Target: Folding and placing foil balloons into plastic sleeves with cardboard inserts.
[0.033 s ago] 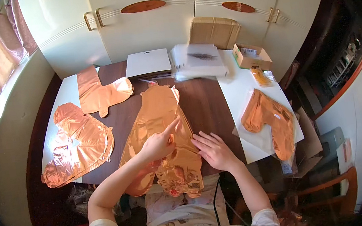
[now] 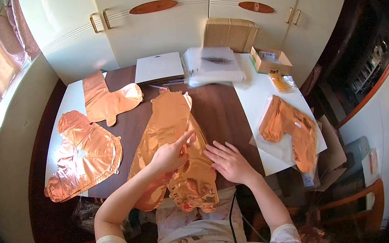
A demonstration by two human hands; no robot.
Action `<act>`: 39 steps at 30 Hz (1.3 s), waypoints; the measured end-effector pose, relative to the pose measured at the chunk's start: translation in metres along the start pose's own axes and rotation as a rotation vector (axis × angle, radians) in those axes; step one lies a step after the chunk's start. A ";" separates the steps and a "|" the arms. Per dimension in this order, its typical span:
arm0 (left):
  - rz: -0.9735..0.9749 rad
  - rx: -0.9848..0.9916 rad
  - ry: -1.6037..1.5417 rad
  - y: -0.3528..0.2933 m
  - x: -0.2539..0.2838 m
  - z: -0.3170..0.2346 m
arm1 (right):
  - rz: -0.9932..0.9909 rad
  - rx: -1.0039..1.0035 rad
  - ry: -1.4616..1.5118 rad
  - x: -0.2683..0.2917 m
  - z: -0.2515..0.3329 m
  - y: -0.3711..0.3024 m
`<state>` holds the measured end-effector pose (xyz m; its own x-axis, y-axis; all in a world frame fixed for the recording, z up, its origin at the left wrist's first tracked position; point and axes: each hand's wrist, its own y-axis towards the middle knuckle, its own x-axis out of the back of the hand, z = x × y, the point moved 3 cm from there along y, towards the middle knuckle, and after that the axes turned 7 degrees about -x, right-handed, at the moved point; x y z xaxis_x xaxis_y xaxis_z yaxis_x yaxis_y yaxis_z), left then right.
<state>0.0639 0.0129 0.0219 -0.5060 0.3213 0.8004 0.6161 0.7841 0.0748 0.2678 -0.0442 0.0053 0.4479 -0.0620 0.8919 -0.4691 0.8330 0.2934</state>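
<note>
A stack of flat, deflated copper-coloured foil balloons (image 2: 167, 112) lies down the middle of the table, its near end hanging over the front edge. My left hand (image 2: 169, 156) rests on the foil, index finger stretched out and the other fingers curled and partly hidden. Along the stack's right edge lies my right hand (image 2: 229, 162), palm down with its fingers spread, fingertips touching the foil. More flat copper foil balloons sit to the left: a rounded, fan-like stack (image 2: 90, 152) and an angular one (image 2: 105, 100) behind it.
At the right, a folded copper foil balloon (image 2: 291, 127) lies on clear plastic over a white sheet (image 2: 268, 156). Toward the back are a white box (image 2: 158, 67), stacked clear bags (image 2: 212, 66), an open small carton (image 2: 271, 60) and an orange packet (image 2: 280, 83). A cardboard box (image 2: 230, 35) leans behind.
My right hand has shifted very slightly left along the foil's edge. My left index fingertip sits slightly lower. The balloons have stayed in place.
</note>
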 end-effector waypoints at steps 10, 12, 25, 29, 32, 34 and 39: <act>0.029 0.104 0.040 0.007 -0.001 0.010 | 0.060 -0.005 -0.127 -0.016 -0.003 -0.002; -0.275 -0.067 0.180 0.017 0.008 0.019 | 0.064 0.005 -0.134 -0.016 -0.001 -0.001; -0.072 0.189 0.032 0.150 0.004 0.081 | 0.111 0.017 -0.194 -0.022 0.001 -0.002; -0.181 0.198 0.012 0.150 0.001 0.083 | 0.143 0.002 -0.223 -0.021 -0.002 -0.003; -0.206 0.234 0.118 0.141 0.007 0.081 | 0.147 0.007 -0.213 -0.021 -0.001 -0.002; -0.347 0.189 0.247 0.130 0.010 0.072 | 0.132 0.013 -0.192 -0.020 0.000 -0.002; -0.257 -0.139 0.474 0.075 0.005 0.015 | 0.083 0.019 -0.131 -0.019 -0.002 -0.002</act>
<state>0.0982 0.0816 0.0224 -0.3434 -0.1704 0.9236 0.5990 0.7177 0.3551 0.2620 -0.0433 -0.0134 0.3045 -0.0652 0.9503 -0.5157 0.8275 0.2220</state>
